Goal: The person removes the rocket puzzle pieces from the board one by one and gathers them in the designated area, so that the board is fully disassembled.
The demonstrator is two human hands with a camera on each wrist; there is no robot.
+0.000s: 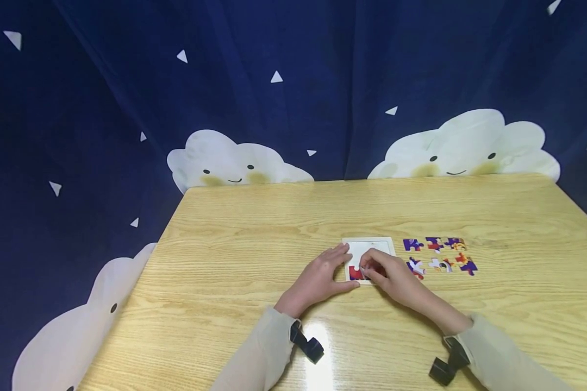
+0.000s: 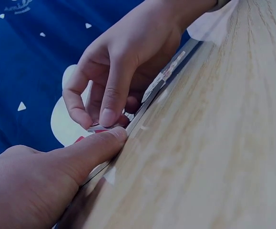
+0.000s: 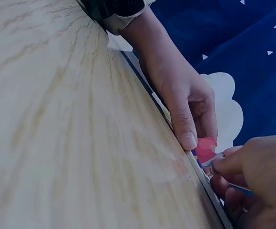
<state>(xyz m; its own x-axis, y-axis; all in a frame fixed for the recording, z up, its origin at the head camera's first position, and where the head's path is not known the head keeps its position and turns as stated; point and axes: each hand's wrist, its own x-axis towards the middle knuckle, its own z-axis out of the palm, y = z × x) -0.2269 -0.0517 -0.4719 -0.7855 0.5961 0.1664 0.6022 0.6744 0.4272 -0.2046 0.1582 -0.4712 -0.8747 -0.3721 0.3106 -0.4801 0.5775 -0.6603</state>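
Observation:
A square jigsaw tray (image 1: 372, 239) with a pale rim lies on the table. My left hand (image 1: 318, 276) rests along its left side with fairly straight fingers, the thumb (image 3: 183, 126) pressing on the near edge. Inside the tray's near left corner sits a red jigsaw piece (image 1: 355, 272). My right hand (image 1: 391, 274) is over the tray, pinching another jigsaw piece (image 3: 215, 159) between thumb and fingertips, right beside the red one. Most of the pinched piece is covered by the fingers, so its picture cannot be made out.
To the right of the tray, several loose jigsaw pieces (image 1: 440, 265) in purple, red, orange and white lie in two rows. The wooden table (image 1: 225, 233) reaches back to a dark blue curtain (image 1: 323, 81) with white clouds and triangles.

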